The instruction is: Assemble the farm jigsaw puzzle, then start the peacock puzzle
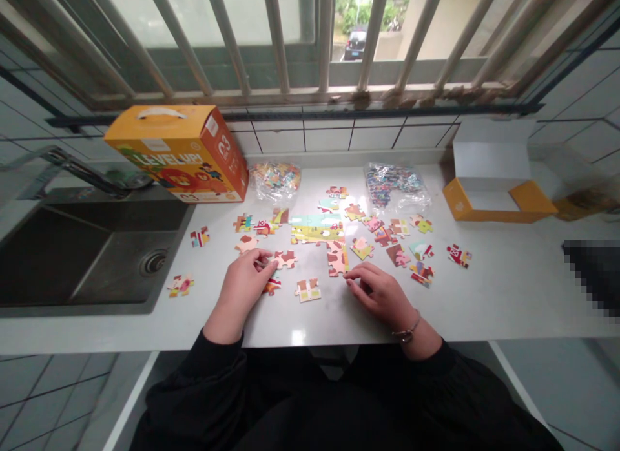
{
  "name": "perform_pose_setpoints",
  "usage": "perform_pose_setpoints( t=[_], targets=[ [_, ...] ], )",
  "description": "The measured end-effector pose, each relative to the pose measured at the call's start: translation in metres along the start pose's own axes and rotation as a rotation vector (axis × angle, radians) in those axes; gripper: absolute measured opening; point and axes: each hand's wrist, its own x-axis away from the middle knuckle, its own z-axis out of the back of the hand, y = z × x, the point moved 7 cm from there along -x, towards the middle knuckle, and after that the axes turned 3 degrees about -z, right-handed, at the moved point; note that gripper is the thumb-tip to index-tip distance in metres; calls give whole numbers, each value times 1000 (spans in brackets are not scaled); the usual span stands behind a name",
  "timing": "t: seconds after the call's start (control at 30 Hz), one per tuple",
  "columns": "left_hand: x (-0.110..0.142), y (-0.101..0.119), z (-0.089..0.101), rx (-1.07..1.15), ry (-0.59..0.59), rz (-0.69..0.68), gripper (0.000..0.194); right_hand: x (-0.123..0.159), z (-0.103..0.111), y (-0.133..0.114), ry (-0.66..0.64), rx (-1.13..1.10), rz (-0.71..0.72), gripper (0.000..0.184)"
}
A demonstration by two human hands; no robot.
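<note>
- L hand (pixel 247 276): thumb + forefinger at L edge of brown-spotted pc (pixel 285 260); can't tell if pinched on it or just touching. Pc lies on the counter (pixel 368 318), L of the spotted strip.
- R hand (pixel 378 293): fingers curled, tips at lower R corner of spotted strip (pixel 337 258); can't tell if thumb + forefinger meet or grip anything.
- Field section (pixel 317 229): several pcs joined, mid-counter, w/ spotted strip running down from its R end.
- White-and-brown pc (pixel 308 290): on its own btwn the hands, nr front edge.
- Pink pc (pixel 247 243): just beyond L hand.
- More loose pcs both sides, e.g. red barn pc (pixel 458 256) far R, pink-and-yellow pc (pixel 181 285) far L nr sink (pixel 167 288).
- Behind: orange box (pixel 177 155) upright at L, 2 clear bags of pcs incl. L bag (pixel 276 181) + R bag (pixel 394 185), open box (pixel 498 204) at R.
</note>
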Motion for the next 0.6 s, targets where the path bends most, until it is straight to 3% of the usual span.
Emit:
perform_pose_setpoints(
  t=[0.2,0.37,0.6],
  targets=[
    [-18,-22,39,-320,235,6,46,0,0,1,-3,-4,-2,15],
    [-35,-45,41,-347,140,54,49,0,0,1,-6,-16,-13,15],
    [-43,-52,48,-244,135,137,48,0,0,3,-1,-25,-4,16]
  ],
)
